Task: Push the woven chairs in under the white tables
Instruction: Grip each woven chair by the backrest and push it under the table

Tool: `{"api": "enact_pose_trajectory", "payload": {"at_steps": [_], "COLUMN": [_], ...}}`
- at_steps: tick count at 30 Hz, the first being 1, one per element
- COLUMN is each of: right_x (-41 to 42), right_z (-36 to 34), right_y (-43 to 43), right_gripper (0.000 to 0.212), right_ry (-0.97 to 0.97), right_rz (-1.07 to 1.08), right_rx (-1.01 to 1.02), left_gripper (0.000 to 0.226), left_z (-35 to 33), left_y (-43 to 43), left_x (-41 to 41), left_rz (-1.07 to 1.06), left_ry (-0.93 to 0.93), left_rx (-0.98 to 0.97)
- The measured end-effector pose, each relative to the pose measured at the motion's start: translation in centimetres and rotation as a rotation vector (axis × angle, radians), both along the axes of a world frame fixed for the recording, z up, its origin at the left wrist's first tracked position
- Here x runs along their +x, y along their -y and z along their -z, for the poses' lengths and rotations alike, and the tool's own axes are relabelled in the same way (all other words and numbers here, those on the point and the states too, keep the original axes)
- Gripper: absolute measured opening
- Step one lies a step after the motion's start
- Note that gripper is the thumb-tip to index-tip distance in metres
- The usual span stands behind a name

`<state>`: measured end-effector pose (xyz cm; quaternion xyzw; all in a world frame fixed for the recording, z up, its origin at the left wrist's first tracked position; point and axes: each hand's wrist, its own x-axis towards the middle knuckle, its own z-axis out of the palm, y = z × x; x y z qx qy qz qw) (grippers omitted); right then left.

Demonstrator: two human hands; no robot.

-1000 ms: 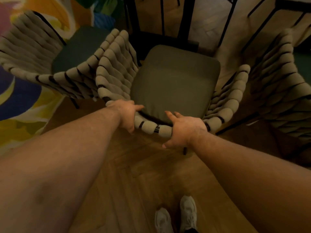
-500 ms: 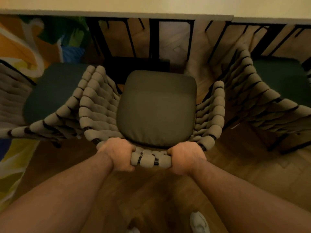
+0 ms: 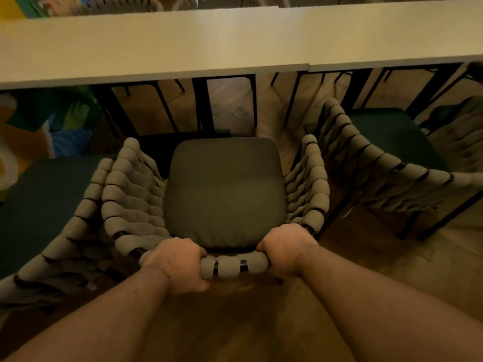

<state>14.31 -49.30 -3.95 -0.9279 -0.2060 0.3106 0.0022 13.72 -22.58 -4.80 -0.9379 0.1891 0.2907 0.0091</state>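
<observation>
Head view: chair [image 3: 130, 199] of thick grey woven cord, olive cushion [image 3: 224, 189].

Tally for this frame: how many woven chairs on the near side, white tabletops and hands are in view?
Grey woven chairs with dark seat cushions: 3 (middle chair, left chair, right chair)
White rectangular tabletops: 2 (left tabletop, right tabletop)
Bare hands: 2 (left hand, right hand, both gripping the middle chair)
Total: 7
</observation>
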Motion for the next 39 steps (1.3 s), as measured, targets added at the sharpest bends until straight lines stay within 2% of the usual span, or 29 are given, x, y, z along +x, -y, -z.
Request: {"api": "enact_pose_trajectory", "payload": {"at_steps": [18,27,39], "right_x": [12.6,12.3,12.0], "right_z": [0.8,0.2,0.7], "right_y": [3.7,3.9,3.8], "right_gripper": [0.025,0.025,0.027], "right_ry": [0.053,0.028,0.071], "right_rz": [-0.067,-0.003,0.013], "right_rx": [-0.011,0.011,-0.02], "left_gripper": [0.035,0.029,0.037], "left_z": [1.9,1.0,0.5], "left_y": [3.2,3.8,4.2], "left_x": [11.3,11.2,11.3], "left_rz": [-0.018,-0.024,-0.05], "left_ry": [0.099,0.044,0.061], "left_rx": [0.033,0.014,0.052]}}
